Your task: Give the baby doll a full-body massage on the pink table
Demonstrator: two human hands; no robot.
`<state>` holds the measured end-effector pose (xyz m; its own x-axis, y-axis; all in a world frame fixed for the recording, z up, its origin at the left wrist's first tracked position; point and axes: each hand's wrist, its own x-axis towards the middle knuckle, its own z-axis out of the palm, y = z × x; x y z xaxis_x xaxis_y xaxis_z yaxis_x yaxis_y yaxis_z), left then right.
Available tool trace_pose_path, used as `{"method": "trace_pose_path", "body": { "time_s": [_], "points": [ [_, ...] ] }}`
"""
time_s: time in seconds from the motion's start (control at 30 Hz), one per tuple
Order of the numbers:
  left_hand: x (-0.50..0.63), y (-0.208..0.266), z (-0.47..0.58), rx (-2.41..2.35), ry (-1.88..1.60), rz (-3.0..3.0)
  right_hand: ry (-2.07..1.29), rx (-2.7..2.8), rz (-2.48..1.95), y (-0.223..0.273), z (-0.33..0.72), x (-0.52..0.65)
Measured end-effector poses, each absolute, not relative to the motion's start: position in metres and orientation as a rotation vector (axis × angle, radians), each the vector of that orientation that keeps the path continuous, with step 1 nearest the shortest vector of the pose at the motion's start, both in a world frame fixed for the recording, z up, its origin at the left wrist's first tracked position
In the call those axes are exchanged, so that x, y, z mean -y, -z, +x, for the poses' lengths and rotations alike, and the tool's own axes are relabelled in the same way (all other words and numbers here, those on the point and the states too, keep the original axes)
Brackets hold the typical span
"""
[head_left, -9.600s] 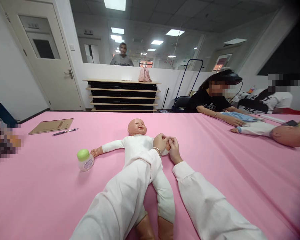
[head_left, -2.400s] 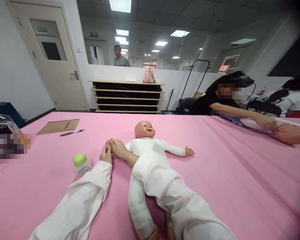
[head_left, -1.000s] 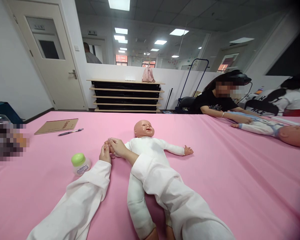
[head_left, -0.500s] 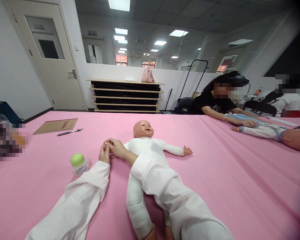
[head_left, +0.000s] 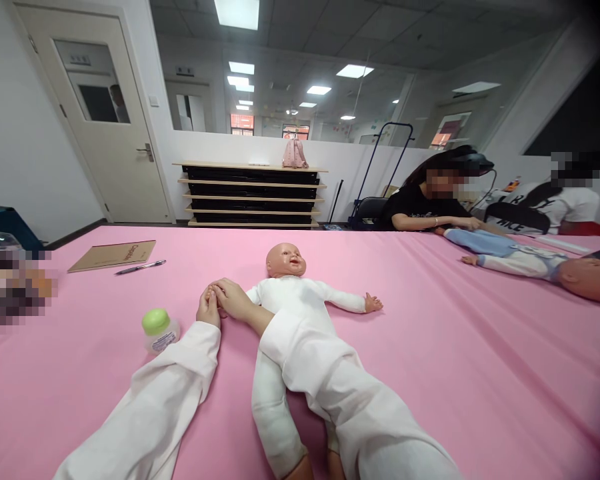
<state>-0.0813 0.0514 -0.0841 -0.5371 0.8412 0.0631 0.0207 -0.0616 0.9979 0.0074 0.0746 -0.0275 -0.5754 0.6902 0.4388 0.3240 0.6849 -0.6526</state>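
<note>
A baby doll (head_left: 300, 300) in a white cloth body lies on its back, head at the far end. Its arm on the left side reaches into my two hands, which meet at its end. My left hand (head_left: 209, 309) is closed there with fingertips pinched together. From the right, my right hand (head_left: 234, 300) comes across the doll's arm, fingers curled over the same spot. Between them the doll's small hand is almost wholly hidden. Beside my left forearm stands a jar (head_left: 161, 331) with a green lid.
A pink cloth (head_left: 430, 373) covers the table. Back left lie a brown notebook (head_left: 113, 255) and a pen (head_left: 140, 267). On the right, a co-worker (head_left: 430, 200) leans over another doll (head_left: 535, 263). A shelf (head_left: 253, 193) stands behind the table.
My hands stay at the doll's hand with hardly any movement. The co-worker's arms have drawn back a little, and more of the blue cloth on the other doll shows.
</note>
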Motion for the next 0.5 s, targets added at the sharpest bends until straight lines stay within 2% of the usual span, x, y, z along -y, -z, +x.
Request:
{"method": "trace_pose_path", "body": {
  "time_s": [0.1, 0.2, 0.4, 0.5],
  "points": [
    [-0.054, 0.081, -0.086, -1.749, -1.713, 1.026, -0.346, 2.259, -0.865, 0.023, 0.012, -0.071],
    [-0.054, 0.076, -0.094, -2.016, -1.607, 1.126, -0.243, 2.371, -0.878, 0.008, 0.021, -0.057],
    [-0.049, 0.071, -0.106, -2.258, -1.211, 1.54, -0.486, 2.832, -0.438, -0.028, 0.069, 0.028],
    [-0.048, 0.072, -0.101, -2.337, -1.21, 1.607, -0.594, 2.924, -0.174, -0.027, 0.109, 0.08]
  ]
}}
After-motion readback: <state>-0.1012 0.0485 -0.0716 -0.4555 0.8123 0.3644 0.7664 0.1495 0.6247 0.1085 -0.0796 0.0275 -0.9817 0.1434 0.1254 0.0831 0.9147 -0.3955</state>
